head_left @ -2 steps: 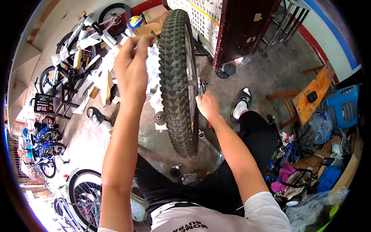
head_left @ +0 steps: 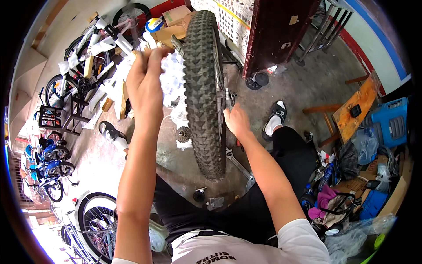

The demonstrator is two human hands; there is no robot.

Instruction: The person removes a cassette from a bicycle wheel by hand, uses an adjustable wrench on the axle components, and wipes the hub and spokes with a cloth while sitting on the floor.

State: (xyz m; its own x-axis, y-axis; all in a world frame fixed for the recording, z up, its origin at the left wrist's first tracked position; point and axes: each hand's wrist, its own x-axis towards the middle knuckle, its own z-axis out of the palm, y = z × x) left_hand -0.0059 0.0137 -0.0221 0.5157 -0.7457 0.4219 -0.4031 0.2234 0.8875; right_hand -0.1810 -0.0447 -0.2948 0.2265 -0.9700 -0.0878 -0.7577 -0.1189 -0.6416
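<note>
A knobby black bicycle wheel (head_left: 203, 88) stands upright on the concrete floor between my legs. My right hand (head_left: 235, 119) is at the hub on the wheel's right side, fingers closed around a small tool or the axle; which one I cannot tell. My left hand (head_left: 147, 81) is raised to the left of the tyre, fingers together and pinched, apparently on something small near white wrapping. A toothed sprocket cluster (head_left: 183, 133) lies on the floor just left of the tyre.
A long wrench (head_left: 239, 165) lies on the floor under my right forearm. Wrapped bicycles (head_left: 88, 57) stand at the left, small blue ones (head_left: 48, 167) lower left. A wooden bench (head_left: 356, 110), blue crate (head_left: 391, 121) and clutter fill the right.
My left hand has shifted slightly; the wheel and my right hand stay as they were.
</note>
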